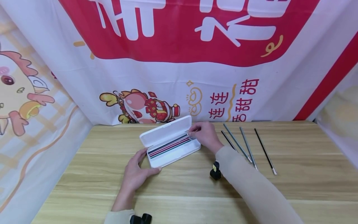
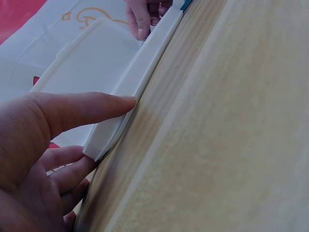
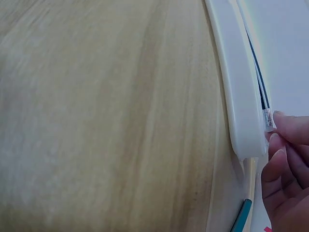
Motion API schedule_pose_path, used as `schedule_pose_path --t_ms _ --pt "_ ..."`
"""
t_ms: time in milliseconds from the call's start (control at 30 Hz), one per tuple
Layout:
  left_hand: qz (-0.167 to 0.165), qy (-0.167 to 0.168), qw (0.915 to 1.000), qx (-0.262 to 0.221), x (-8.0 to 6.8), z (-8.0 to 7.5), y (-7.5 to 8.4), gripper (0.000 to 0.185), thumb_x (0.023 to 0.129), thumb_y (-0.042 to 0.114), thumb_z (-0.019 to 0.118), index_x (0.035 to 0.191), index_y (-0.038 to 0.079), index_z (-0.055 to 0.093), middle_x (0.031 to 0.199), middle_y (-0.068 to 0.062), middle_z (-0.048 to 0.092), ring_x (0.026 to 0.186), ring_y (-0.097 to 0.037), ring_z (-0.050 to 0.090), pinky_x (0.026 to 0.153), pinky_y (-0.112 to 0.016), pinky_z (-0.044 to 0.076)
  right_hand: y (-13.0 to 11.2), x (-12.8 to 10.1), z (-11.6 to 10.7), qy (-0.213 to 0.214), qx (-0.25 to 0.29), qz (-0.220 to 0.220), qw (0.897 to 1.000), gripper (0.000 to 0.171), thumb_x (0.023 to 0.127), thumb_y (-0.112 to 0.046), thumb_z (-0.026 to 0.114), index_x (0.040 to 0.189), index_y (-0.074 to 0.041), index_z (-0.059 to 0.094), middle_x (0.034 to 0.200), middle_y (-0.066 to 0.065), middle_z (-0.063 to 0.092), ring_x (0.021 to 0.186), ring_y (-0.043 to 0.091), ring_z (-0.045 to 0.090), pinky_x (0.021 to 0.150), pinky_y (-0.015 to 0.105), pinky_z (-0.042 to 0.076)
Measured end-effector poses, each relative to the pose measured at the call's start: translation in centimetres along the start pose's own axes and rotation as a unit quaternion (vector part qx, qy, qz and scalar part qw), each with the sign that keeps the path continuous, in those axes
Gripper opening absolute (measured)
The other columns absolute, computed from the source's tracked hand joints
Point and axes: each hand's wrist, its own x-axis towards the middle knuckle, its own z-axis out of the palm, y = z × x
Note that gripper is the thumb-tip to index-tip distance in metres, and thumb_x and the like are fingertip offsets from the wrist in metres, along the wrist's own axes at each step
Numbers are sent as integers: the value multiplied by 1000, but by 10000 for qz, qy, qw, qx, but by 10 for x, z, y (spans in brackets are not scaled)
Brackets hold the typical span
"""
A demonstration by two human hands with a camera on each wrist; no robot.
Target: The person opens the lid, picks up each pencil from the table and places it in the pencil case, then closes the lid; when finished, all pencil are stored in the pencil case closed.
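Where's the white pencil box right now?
In the middle of the head view, the box lies open on the table, between the left hand and right hand, left of the loose pencils.

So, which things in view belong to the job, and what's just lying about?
Job: white case; pencils inside; left hand on case; right hand at pencil ends; loose pencils, probably.

Just about: printed backdrop; black wrist camera.

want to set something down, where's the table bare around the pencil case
Bare wooden table lies left of the left hand, in front of the white pencil case between the sleeves, and right of the rightmost black pencil. It's crowded around the right hand and among the pencils beside its sleeve.
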Motion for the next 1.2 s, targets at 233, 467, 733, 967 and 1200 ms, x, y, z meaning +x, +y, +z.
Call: schedule_pose_path --t_ms 233,467,733,967,1200 --pt "11 -10 10000 -1 0 0 1 104 72 28 99 161 20 48 169 -13 48 163 -43 30 132 -71 18 0 0 1 57 -67 -24 10000 6 95 -11 82 100 -14 82 104 4 78 97 23 67 87 36 58" --pt "30 -43 10000 -43 -1 1 1 104 72 28 99 162 20 47 169 -13 48 163 -44 30 132 -71 18 0 -4 -6 98 -89 -84 9999 7 94 -10 83 101 -13 82 102 4 78 97 22 68 87 35 58" --pt "14 -39 10000 -43 0 0 1 104 72 27 99 162 19 47 169 -13 48 163 -43 29 133 -70 17 -5 -21 -35 153 188 -210 9995 7 94 -16 83 101 -15 82 103 4 79 95 22 68 81 33 57" --pt "14 -59 10000 -19 0 -1 1 104 73 28 99 162 19 46 169 -14 47 163 -43 29 133 -69 17 4 -54 -79 262 239 69 9993 15 98 -30 80 109 -19 80 107 5 77 96 27 68 78 37 62" --pt "19 -78 10000 19 0 0 0 104 73 28 98 162 19 46 169 -15 47 163 -44 29 132 -70 19 28 -92 -113 430 401 590 9965 39 101 -43 75 127 -14 74 115 10 74 95 30 72 76 36 65"
